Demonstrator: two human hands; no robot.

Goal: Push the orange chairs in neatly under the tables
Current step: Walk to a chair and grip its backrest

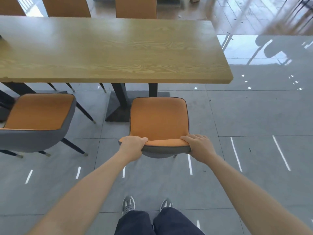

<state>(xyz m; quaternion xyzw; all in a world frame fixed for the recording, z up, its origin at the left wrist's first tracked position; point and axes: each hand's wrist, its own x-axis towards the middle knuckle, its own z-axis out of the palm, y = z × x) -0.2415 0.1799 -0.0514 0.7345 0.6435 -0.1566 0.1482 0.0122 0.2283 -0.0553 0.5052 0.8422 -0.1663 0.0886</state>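
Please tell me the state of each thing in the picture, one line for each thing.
Held chair: gripped at backrest top, seat wholly outside the table.
Left chair: not pushed in, untouched.
Table: top bare where visible.
Left hand: closed on the backrest.
Right hand: closed on the backrest.
Far chairs: backrests near the table's far edge.

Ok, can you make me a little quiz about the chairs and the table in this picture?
1. True or false: both hands grip the top of the same chair's backrest.
2. The chair to the left: is anyone touching it?
3. Fill in: the held chair's seat is not yet under the ____.

Key:
1. True: the left hand and right hand hold the held chair.
2. No, the left chair stands alone.
3. Table.
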